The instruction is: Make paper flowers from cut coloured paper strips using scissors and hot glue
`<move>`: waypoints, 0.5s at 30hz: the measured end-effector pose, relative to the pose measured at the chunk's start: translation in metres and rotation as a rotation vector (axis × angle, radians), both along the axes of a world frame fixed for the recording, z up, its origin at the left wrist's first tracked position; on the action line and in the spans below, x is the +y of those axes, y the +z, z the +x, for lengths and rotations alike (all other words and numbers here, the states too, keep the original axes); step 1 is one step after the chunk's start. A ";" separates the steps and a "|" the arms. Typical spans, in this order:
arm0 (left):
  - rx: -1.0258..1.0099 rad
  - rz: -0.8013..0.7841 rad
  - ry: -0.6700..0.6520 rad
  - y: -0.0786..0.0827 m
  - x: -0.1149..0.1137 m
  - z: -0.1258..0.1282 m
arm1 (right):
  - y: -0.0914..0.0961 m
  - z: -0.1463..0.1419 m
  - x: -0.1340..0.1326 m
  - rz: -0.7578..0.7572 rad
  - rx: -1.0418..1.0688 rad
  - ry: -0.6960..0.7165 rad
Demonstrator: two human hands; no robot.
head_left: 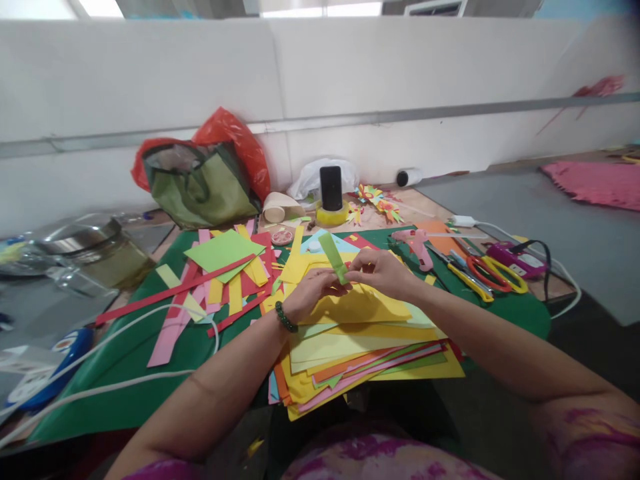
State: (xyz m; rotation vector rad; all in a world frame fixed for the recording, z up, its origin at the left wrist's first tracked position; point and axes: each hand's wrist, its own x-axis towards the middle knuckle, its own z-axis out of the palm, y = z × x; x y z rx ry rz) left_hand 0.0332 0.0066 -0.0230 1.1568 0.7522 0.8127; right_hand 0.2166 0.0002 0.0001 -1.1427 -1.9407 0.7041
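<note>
Between my two hands is a green paper strip (pixel 332 255), its long end sticking up and its lower end pinched and folded at my fingertips. My left hand (pixel 316 291), with a dark beaded bracelet (pixel 285 317) at the wrist, grips the strip from the left. From the right, the fingers of my right hand (pixel 383 272) close on the strip's lower end. Under both hands lies a thick stack of coloured paper (pixel 345 343), mostly yellow. My fingers partly hide the fold.
Paper strips (pixel 170 333) and a green sheet (pixel 225 255) lie left. A pink glue gun (pixel 416 245), scissors (pixel 487 273) and pliers (pixel 470 280) lie right. Behind stand a phone (pixel 331 188) on a yellow tape roll (pixel 332 215) and a green bag (pixel 203 190). A white cable (pixel 125 385) crosses the left.
</note>
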 end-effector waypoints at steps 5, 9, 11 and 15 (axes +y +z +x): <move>0.032 0.019 -0.036 0.002 -0.002 0.000 | 0.000 -0.002 0.003 -0.085 0.042 -0.013; 0.018 0.008 -0.008 0.004 -0.001 -0.001 | 0.003 -0.002 0.001 0.001 0.089 0.023; 0.013 0.015 0.035 0.004 0.001 -0.002 | 0.006 -0.001 -0.003 0.126 0.060 0.084; -0.003 0.025 0.112 0.004 0.003 -0.004 | 0.008 0.005 -0.011 0.285 -0.043 0.192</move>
